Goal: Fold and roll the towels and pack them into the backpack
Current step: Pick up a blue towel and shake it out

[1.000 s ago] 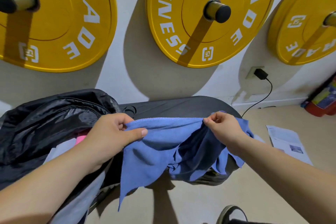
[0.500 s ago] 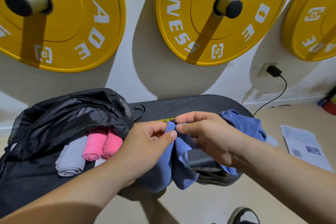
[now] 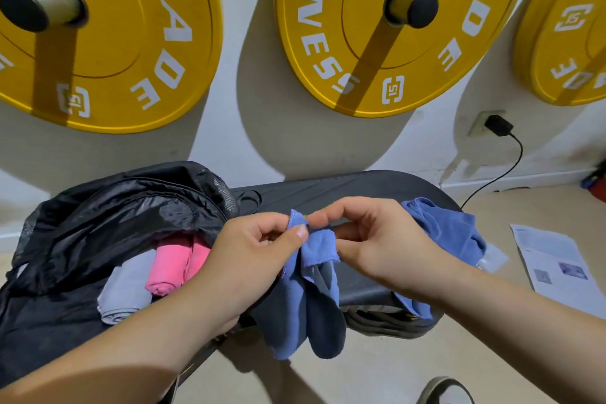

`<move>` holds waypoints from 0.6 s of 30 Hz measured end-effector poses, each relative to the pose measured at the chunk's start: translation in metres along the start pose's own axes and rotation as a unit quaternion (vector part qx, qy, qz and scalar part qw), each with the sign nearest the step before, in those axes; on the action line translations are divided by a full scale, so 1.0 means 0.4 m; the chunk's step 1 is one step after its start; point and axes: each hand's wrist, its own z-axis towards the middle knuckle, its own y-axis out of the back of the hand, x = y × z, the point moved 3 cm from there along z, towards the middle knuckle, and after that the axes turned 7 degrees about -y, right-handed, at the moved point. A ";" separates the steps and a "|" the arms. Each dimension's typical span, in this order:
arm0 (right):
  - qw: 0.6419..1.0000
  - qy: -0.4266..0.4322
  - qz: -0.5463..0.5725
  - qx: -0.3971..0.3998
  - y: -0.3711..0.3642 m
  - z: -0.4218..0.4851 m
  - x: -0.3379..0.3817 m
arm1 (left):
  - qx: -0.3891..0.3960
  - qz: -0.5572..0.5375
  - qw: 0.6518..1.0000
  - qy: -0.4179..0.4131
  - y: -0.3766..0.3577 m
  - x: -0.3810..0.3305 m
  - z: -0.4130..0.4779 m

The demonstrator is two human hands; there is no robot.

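Above the front edge of the black bench [image 3: 360, 185], the left hand [image 3: 252, 259] and right hand [image 3: 380, 239] sit close together, nearly touching. Each pinches a top corner of the blue towel [image 3: 308, 311] between thumb and forefinger. The towel's doubled length hangs past the bench edge toward the floor [image 3: 377, 367]. More of its cloth bunches on the bench behind the right wrist and runs under that forearm.

Just left of the left hand lies the open black backpack [image 3: 114, 207], its mouth facing the hands. Two pink rolled towels [image 3: 173, 259] and a grey rolled towel [image 3: 124, 295] sit side by side inside. A strip of bench pad shows behind the hands, between the backpack and the bunched cloth.

Three yellow weight plates [image 3: 393, 43] hang on pegs on the wall [image 3: 249, 125] beyond the bench. A black charger [image 3: 496, 125] is plugged in at the right. On the floor to the right lies a paper sheet [image 3: 557, 266], and a shoe [image 3: 446, 390] shows at the bottom.
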 end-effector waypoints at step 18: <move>0.998 0.026 0.063 -0.018 0.018 0.010 0.010 | 0.053 0.008 0.998 -0.045 -0.008 -0.041 -0.011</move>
